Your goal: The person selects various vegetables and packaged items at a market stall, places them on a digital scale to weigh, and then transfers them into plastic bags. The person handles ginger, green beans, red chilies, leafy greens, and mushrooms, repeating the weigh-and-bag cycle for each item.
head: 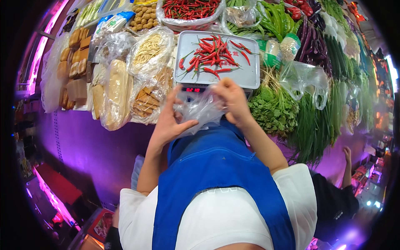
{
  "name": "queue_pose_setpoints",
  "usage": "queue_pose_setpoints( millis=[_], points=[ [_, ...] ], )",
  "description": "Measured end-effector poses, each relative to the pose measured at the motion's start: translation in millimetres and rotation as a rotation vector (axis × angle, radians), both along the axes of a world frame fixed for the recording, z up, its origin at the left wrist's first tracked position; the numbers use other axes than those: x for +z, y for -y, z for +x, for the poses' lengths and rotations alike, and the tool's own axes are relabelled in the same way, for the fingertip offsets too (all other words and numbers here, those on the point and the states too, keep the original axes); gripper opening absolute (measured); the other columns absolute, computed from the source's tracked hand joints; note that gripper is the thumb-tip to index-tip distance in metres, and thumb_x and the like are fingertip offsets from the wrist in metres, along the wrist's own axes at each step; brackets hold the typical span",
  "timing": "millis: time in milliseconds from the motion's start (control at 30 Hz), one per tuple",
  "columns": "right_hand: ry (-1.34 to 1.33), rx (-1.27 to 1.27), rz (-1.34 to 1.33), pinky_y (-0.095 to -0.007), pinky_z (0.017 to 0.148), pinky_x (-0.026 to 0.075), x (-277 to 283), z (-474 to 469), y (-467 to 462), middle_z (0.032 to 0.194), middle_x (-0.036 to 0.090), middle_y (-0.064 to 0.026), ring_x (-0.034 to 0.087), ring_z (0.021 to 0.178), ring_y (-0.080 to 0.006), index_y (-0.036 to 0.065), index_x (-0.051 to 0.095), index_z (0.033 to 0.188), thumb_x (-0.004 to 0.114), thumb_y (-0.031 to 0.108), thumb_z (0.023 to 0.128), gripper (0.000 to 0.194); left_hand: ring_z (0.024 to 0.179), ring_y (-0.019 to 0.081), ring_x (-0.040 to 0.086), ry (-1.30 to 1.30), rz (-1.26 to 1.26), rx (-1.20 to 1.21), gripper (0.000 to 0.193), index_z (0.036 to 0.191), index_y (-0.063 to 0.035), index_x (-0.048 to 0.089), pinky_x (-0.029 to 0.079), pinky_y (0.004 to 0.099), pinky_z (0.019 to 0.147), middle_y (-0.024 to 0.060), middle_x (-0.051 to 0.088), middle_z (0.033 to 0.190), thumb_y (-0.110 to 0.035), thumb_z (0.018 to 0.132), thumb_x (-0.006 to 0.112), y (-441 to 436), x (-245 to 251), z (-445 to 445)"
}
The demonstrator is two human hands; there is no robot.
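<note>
In front of my body, my right hand [233, 101] pinches a clear plastic bag [200, 111], its fingertips blurred. My left hand [170, 117] is at the bag's other side with thumb and fingers spread; the film lies against them, and I see no firm grip. Just beyond both hands stands a digital scale with a lit red display [192, 90], partly covered by the bag. Its grey weighing tray [187, 40] carries a loose pile of red chili peppers [212, 53], with a few lying apart at the right.
Left of the scale lie bagged noodle-like strands [147, 50], tofu sheets [115, 90] and brown tofu blocks [78, 62]. Cilantro [275, 109], garlic chives [312, 125] and an empty plastic bag [306, 78] are on the right. A basket of red chilies [190, 11] stands behind. Another person [334, 200] is at lower right.
</note>
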State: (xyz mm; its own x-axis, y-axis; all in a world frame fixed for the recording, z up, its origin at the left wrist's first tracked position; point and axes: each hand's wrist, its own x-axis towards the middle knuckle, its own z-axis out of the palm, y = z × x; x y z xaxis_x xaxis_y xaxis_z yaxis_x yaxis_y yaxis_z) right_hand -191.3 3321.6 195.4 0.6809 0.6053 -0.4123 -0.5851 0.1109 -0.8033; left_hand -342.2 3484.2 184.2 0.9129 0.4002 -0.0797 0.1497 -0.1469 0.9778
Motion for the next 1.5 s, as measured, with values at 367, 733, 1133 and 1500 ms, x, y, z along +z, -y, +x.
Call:
queue_pose_setpoints(
  millis=[367, 733, 1133, 1500],
  points=[
    [1.074, -0.103, -1.196, -0.0484, 0.104, 0.030, -80.2, 162.1, -37.4, 0.128, 0.054, -0.0140, 0.044, 0.122, -0.0342, 0.014, 0.064, 0.122, 0.055, 0.072, 0.078, 0.074, 0.058, -0.0014, 0.039, -0.039, -0.347, 0.316, 0.009, 0.096, -0.0015, 0.064, 0.028, 0.0178, 0.050, -0.0081, 0.052, 0.069, -0.009, 0.094, 0.058, -9.5, -35.7, -16.5],
    [1.142, 0.211, -1.201, -0.0662, 0.108, 0.011, -61.5, 86.7, -119.6, 0.151, 0.016, -0.0316, 0.014, 0.137, -0.0538, 0.011, 0.024, 0.149, 0.065, 0.074, 0.063, 0.114, 0.077, 0.0140, 0.057, -0.072, 0.080, 0.378, 0.020, 0.096, 0.0033, 0.064, 0.046, 0.0293, 0.072, 0.0074, 0.065, 0.083, -0.015, 0.091, 0.061, -25.2, -47.6, -31.3],
    [1.289, -0.012, -1.180, -0.0603, 0.108, 0.016, -82.7, 85.2, -118.1, 0.146, 0.029, -0.0249, 0.024, 0.135, -0.0430, 0.013, 0.048, 0.135, 0.066, 0.055, 0.068, 0.081, 0.068, 0.0045, 0.047, 0.014, -0.181, 0.301, 0.011, 0.091, 0.0022, 0.064, 0.038, 0.0217, 0.060, -0.0024, 0.057, 0.075, -0.008, 0.090, 0.060, -38.8, -57.0, -18.6],
    [1.410, -0.220, -1.099, -0.0513, 0.077, 0.047, -108.5, 111.6, -94.2, 0.109, 0.053, -0.0155, 0.049, 0.103, -0.0370, 0.017, 0.062, 0.116, 0.066, 0.041, 0.067, 0.055, 0.073, 0.0067, 0.050, -0.230, -0.257, 0.365, 0.018, 0.099, 0.0002, 0.064, 0.041, 0.0227, 0.064, -0.0006, 0.057, 0.081, -0.015, 0.088, 0.064, -54.2, -43.6, 1.0]
  ],
)
